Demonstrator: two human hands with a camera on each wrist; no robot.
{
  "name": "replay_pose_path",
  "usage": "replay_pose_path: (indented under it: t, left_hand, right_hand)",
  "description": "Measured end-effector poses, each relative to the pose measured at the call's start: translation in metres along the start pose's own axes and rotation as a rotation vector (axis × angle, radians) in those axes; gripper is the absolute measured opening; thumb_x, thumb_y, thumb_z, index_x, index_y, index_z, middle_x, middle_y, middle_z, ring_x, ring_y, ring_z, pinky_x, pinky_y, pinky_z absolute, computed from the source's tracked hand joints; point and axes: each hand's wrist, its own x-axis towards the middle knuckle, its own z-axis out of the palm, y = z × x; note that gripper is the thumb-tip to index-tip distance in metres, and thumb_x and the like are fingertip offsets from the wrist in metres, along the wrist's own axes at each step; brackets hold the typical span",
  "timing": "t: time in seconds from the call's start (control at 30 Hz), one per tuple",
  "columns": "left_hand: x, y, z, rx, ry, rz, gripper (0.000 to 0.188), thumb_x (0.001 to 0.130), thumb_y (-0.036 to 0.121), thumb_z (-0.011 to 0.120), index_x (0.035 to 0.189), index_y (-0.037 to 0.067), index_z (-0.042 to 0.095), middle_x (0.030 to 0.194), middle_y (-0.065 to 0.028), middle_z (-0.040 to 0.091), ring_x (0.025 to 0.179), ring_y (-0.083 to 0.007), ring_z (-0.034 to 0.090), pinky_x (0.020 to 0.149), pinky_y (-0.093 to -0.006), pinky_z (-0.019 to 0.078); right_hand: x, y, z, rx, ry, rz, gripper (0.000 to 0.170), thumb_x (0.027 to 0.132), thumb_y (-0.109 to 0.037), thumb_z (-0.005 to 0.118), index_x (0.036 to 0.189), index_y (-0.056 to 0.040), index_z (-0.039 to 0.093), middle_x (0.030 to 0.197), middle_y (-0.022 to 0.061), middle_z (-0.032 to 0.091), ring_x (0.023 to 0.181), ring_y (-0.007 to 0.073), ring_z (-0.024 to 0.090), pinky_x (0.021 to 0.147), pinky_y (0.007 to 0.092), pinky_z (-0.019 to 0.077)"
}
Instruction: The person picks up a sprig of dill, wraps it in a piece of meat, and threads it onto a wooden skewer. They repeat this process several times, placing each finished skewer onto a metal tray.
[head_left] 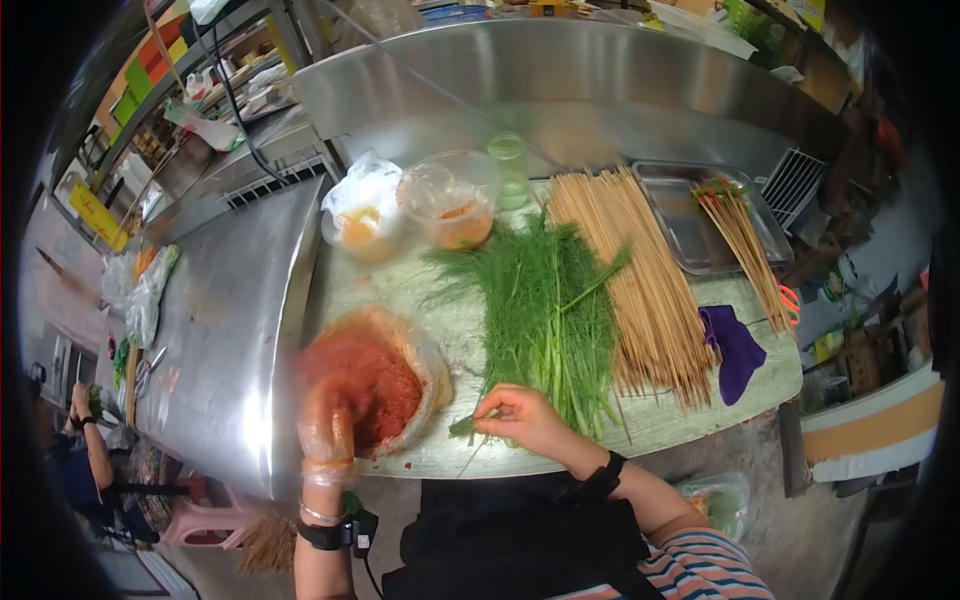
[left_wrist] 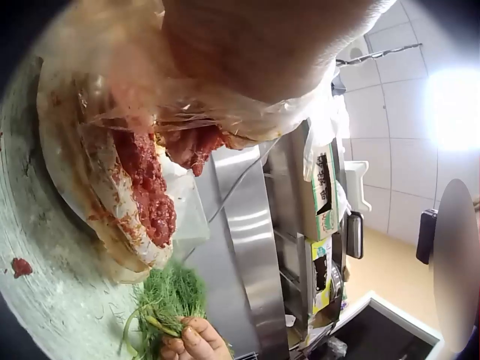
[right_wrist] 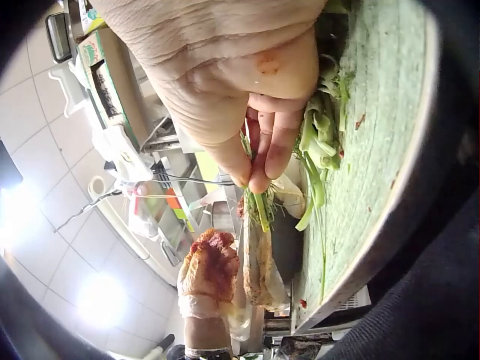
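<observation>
My left hand [head_left: 326,432], in a clear plastic glove smeared red, is at the near left side of a plastic-lined bowl [head_left: 436,372] of red minced meat [head_left: 392,398]. In the right wrist view a clump of the meat [right_wrist: 219,259] shows in its curled fingers. My bare right hand [head_left: 525,420] pinches a small folded bundle of feathery green herb [right_wrist: 259,211] between thumb and fingertips, right of the bowl. Just beyond it lies a large pile of the same dill-like herb [head_left: 550,310], stems towards me.
Many thin wooden skewers [head_left: 635,280] lie right of the herbs. Behind stand a tub with orange residue [head_left: 465,232], a bag-lined bowl [head_left: 350,200] and a green cup [head_left: 510,180]. At right are a metal tray [head_left: 680,235], loaded skewers [head_left: 745,235] and a purple cloth [head_left: 735,355].
</observation>
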Motion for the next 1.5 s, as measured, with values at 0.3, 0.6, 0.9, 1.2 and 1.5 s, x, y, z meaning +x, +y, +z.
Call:
replay_pose_path:
  t: [0.3,0.6,0.9,1.2,1.5]
  left_hand:
    - [0.005,0.002,0.002,0.028,0.013,0.148,0.025,0.077,0.005,0.047,0.096,-0.002,0.063,0.095,-0.0143,0.063,0.091,-0.0266,0.061,0.084,-0.0343,0.0463]
    - [-0.001,0.004,0.005,-0.574,0.184,-0.339,0.019,0.084,0.008,0.056,0.094,-0.006,0.063,0.087,-0.0096,0.065,0.075,-0.0168,0.061,0.070,-0.0268,0.0491]
    - [-0.014,0.022,0.009,-1.036,-0.094,-0.524,0.020,0.090,0.013,0.056,0.103,-0.002,0.061,0.094,-0.0054,0.063,0.085,-0.0141,0.059,0.072,-0.0252,0.0491]
    - [-0.023,0.039,-0.006,-0.926,-0.322,-0.318,0.028,0.090,0.006,0.052,0.116,-0.005,0.054,0.100,-0.0074,0.062,0.091,-0.0140,0.060,0.079,-0.0270,0.0502]
    - [-0.025,0.063,0.005,-0.874,-0.298,-0.393,0.031,0.088,-0.002,0.051,0.119,-0.007,0.052,0.093,-0.0077,0.060,0.083,-0.0150,0.061,0.076,-0.0275,0.0520]
  right_hand:
    - [0.001,0.002,0.003,0.045,0.027,0.007,0.009,0.081,0.002,0.065,0.089,0.0028,0.061,0.091,0.0048,0.055,0.079,0.0101,0.061,0.067,0.0208,0.0490]
    - [0.000,0.006,0.005,0.063,0.078,0.080,0.014,0.077,0.007,0.066,0.088,0.0022,0.060,0.093,0.0062,0.058,0.082,0.0113,0.061,0.072,0.0213,0.0500]
    - [0.019,-0.087,0.051,-0.231,-0.139,-0.223,0.012,0.076,0.002,0.067,0.087,-0.0012,0.062,0.094,0.0073,0.060,0.086,0.0174,0.061,0.076,0.0275,0.0494]
    - [0.052,-0.103,0.073,-0.572,-0.205,-0.437,0.011,0.073,-0.001,0.070,0.082,-0.0015,0.064,0.087,0.0074,0.061,0.080,0.0199,0.061,0.073,0.0292,0.0484]
    - [0.046,-0.083,0.068,-0.599,-0.055,-0.492,0.009,0.073,-0.004,0.071,0.080,-0.0022,0.065,0.087,0.0079,0.060,0.077,0.0186,0.060,0.067,0.0287,0.0480]
